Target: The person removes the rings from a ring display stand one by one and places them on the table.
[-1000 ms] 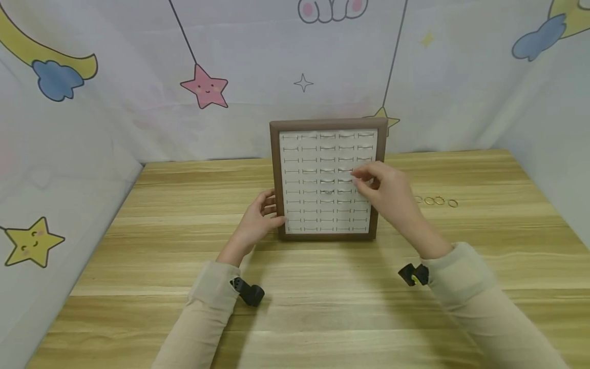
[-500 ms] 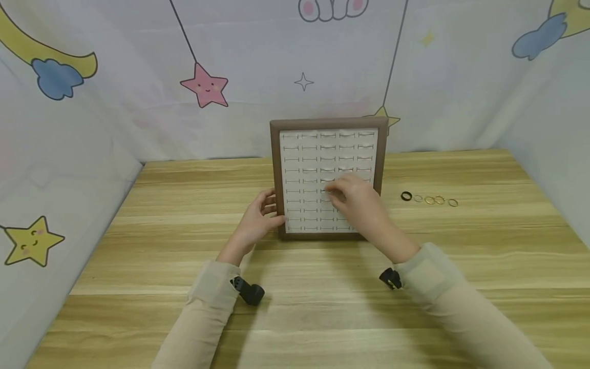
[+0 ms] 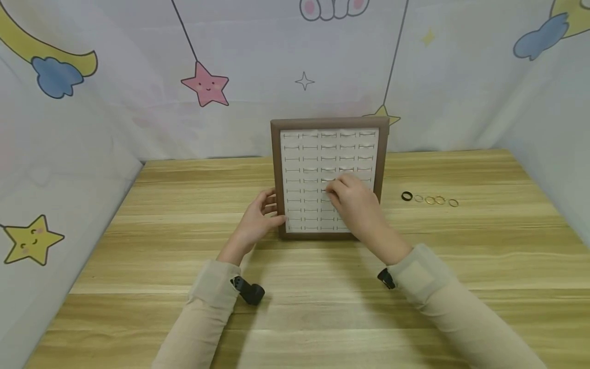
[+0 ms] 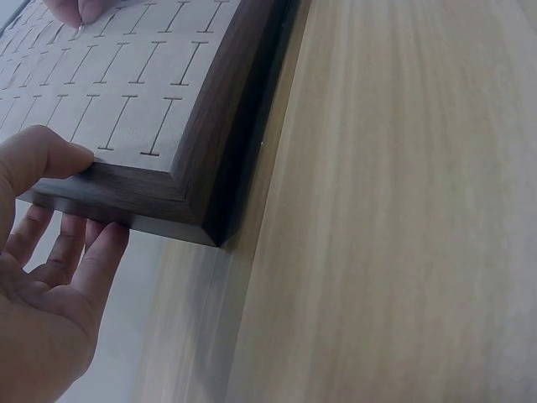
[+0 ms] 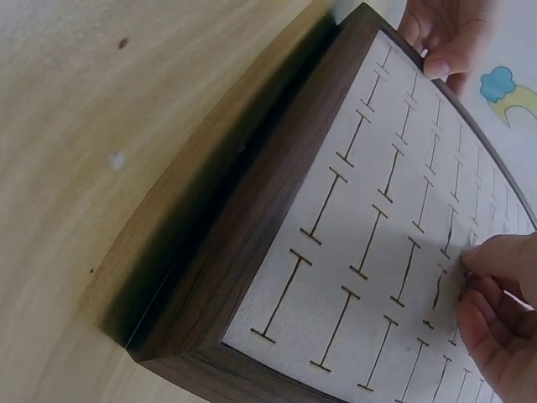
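Observation:
A ring display board [image 3: 295,205], white with rows of short slots and a brown wooden frame [image 3: 329,123], stands upright on the table. My left hand [image 3: 253,223] grips its left edge; in the left wrist view the thumb [image 4: 63,159] lies on the frame's front and the fingers [image 4: 101,252] are behind it. At a slot in the middle column, my right hand [image 3: 357,205] pinches a small ring, mostly hidden by the fingertips. Thumb and index finger meet right at the panel in the right wrist view, the other fingers [image 5: 491,336] curled.
To the right of the board, a black ring [image 3: 406,196] lies in a row with several thin gold and silver rings [image 3: 430,200]. The wooden table [image 3: 184,205] reaches back to a white cloth backdrop [image 3: 258,61] printed with stars and clouds.
My right hand has moved left and slightly down, from the fourth column to the middle column of slots, uncovering the black ring on the table. The left hand keeps its place on the frame.

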The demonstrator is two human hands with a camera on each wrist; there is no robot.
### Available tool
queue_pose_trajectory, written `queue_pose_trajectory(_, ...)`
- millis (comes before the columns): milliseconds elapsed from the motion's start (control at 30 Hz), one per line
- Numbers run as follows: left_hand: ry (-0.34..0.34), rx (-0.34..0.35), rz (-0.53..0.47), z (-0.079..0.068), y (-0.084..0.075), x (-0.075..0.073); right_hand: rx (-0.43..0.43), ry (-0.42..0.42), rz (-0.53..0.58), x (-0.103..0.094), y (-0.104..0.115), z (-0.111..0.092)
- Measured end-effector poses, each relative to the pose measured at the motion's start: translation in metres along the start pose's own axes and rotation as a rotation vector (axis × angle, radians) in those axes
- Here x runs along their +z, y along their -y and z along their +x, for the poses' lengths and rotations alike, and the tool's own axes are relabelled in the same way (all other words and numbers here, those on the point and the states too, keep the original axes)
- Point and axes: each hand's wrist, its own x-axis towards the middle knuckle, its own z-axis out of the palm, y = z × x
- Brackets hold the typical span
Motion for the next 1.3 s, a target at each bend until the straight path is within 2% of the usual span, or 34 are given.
queue_pose_trajectory(200, 0.002, -0.003, 0.003, 0.000, 0.000, 0.000, 0.007, 0.012, 0.007, 0.001, -0.002, 0.000)
queue_pose_trajectory(367, -0.001, -0.001, 0.007, 0.000, 0.000, 0.000, 0.058, 0.079, 0.083, -0.002, -0.006, 0.000)
queue_pose_trajectory(467, -0.005, 0.000, 0.008, 0.000, 0.000, 0.000, 0.122, 0.116, 0.161, -0.006, -0.008, 0.001)
queue_pose_trajectory(600, -0.006, -0.001, 0.005, 0.000, 0.000, 0.000, 0.216, 0.098, 0.290, -0.012, -0.012, 0.002)
queue_pose_trajectory(867, -0.005, -0.004, 0.010, 0.000, -0.001, 0.000, 0.471, 0.101, 0.561, -0.036, -0.033, 0.005)
queue_pose_trajectory(967, -0.006, -0.005, 0.010, 0.000, -0.001, 0.001, 0.528, 0.054, 0.699, -0.047, -0.045, 0.005)
queue_pose_trajectory(1133, -0.006, -0.005, 0.009, 0.000, 0.000, 0.001, 0.577, -0.114, 0.986, -0.066, -0.067, 0.002)
queue_pose_trajectory(1233, -0.006, -0.005, 0.008, 0.001, 0.000, 0.001, 0.626, -0.189, 1.061, -0.078, -0.083, -0.003)
queue_pose_trajectory(1300, -0.007, -0.006, 0.009, 0.001, 0.000, 0.001, 0.665, -0.212, 1.050, -0.085, -0.097, -0.008)
